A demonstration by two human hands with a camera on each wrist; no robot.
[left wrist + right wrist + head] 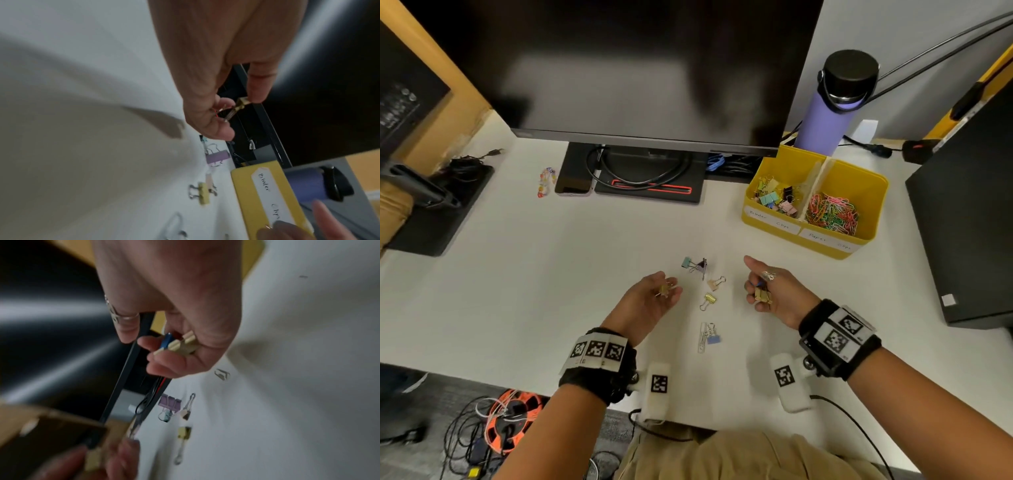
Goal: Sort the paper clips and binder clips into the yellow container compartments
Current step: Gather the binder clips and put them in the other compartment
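My left hand (667,290) hovers palm-up over the white desk and pinches a small gold binder clip (241,104) between thumb and fingers. My right hand (756,292) curls round a bunch of tan binder clips (186,345) with a blue one (165,342) among them. Between the hands lie loose clips: a teal one (687,263), a purple one (702,266), a beige one (714,284), a gold one (709,300), and a blue one (713,339) beside a clear paper clip. The yellow container (770,224) stands far right, binder clips in its left compartment, coloured paper clips in its right.
A large monitor (640,68) on a black stand (650,171) fills the back. A purple bottle (828,109) stands behind the container. A black box (969,205) lies at the right edge, a phone (573,181) at the back left. The desk's front edge is near my wrists.
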